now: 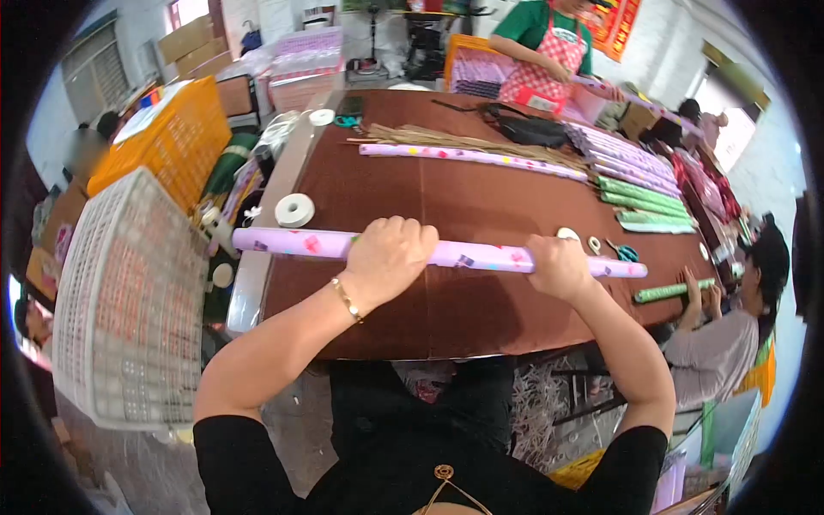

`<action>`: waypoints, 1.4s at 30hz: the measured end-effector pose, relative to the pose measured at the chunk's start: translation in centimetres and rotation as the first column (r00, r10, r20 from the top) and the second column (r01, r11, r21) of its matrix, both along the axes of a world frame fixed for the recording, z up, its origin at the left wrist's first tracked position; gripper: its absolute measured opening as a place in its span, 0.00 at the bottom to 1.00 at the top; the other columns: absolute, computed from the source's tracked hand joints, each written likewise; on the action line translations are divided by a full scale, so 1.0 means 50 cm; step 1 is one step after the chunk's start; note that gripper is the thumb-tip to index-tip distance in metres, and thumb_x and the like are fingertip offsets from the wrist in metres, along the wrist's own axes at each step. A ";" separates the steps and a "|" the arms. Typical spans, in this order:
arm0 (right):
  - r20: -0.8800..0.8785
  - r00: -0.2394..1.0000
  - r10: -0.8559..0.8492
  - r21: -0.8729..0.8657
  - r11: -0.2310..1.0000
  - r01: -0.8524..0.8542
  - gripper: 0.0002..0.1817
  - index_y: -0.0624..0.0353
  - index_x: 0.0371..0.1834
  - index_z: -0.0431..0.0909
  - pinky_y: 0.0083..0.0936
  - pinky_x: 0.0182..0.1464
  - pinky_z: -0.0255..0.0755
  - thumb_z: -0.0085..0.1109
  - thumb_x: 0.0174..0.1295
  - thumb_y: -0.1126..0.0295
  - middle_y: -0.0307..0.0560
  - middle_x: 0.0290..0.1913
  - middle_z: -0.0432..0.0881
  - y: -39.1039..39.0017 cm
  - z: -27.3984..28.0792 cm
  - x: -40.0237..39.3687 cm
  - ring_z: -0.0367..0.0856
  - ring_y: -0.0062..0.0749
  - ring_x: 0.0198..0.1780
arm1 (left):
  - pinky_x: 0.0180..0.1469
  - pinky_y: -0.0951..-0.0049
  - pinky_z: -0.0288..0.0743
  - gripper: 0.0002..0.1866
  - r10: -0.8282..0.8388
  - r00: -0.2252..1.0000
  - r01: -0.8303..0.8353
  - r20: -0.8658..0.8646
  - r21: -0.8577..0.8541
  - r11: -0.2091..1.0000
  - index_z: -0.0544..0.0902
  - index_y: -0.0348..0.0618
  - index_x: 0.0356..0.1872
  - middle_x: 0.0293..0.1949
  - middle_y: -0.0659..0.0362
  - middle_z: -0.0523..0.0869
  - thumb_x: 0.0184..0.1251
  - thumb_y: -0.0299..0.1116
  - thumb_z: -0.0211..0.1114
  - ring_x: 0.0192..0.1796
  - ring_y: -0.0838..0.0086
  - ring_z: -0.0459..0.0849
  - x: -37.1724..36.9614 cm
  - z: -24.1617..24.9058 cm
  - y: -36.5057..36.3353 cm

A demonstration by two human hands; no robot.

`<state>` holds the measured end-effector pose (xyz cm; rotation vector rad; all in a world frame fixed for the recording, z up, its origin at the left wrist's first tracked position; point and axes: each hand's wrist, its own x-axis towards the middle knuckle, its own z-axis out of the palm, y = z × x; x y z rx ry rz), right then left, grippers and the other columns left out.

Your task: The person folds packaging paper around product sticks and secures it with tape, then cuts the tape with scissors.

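Observation:
A long roll of lilac patterned wrapping paper (472, 256) stretches crosswise in front of me over the brown-covered table (369, 318). My left hand (391, 257) is wrapped round it left of the middle, a gold bracelet on the wrist. Nearer the roll's right end, my right hand (558, 268) grips it with curled fingers. Past my left hand lies a roll of white tape (294, 210). Smaller tape rolls and dark green scissors (624, 251) lie beyond my right hand. Farther back, another lilac roll (472, 158) lies beside a bundle of thin brown sticks (463, 137).
Green rolls (644, 202) and lilac rolls (627, 159) are stacked at the back right, near a black bag (524, 124). A white plastic crate (129, 309) and an orange crate (163, 142) stand left. A co-worker (730, 326) handles a green roll; another in an apron (545, 64) stands behind.

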<state>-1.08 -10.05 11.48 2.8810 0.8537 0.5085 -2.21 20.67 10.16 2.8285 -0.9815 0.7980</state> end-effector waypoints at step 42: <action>0.066 0.994 0.085 0.092 0.992 -0.091 0.17 0.58 0.31 0.72 0.48 0.32 0.72 0.70 0.55 0.60 0.55 0.26 0.76 -0.036 -0.075 0.063 0.78 0.59 0.30 | 0.29 0.71 0.79 0.06 -0.015 0.966 0.043 0.258 -0.103 0.994 0.77 0.44 0.24 0.20 0.58 0.81 0.53 0.32 0.62 0.26 0.68 0.84 0.065 -0.074 -0.038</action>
